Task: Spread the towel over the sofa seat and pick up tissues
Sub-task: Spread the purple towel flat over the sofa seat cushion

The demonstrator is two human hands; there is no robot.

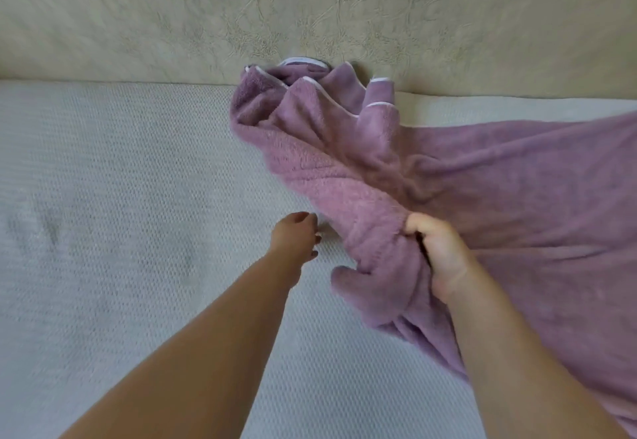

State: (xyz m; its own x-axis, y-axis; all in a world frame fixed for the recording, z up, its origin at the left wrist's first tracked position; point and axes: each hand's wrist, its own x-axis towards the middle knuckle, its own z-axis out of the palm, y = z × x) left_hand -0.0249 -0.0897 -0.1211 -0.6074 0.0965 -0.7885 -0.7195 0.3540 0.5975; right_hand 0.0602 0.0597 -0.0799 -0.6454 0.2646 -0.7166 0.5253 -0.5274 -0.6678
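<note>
Across the right half of the pale grey, woven-textured sofa seat point(120, 231): fluffy mauve terry towel with white piping point(482, 197), flat toward the seat's right end, bunched into upright folds where it meets the cream embossed backrest point(310, 18). White-trimmed edge crumpled against the backrest seam; near edge rolled into a thick fold, running diagonally from the bunch toward the seat's front.

Right hand point(439, 256) closed tight on that rolled fold, fingers wrapped under the cloth, thumb on top, a wad of towel lifted just clear of the seat.

Left hand point(296, 237) just left of the same fold, apart from it by a narrow strip of bare upholstery; fingers loosely curled, gripping nothing (fingertips near the fabric, contact not certain).

Left of the towel: wide stretch of seat uncovered, from the backrest seam to the front, with faint darker smudges far left.

Tissues: none identifiable, though something pale and rounded peeks above the bunched folds at the backrest.
</note>
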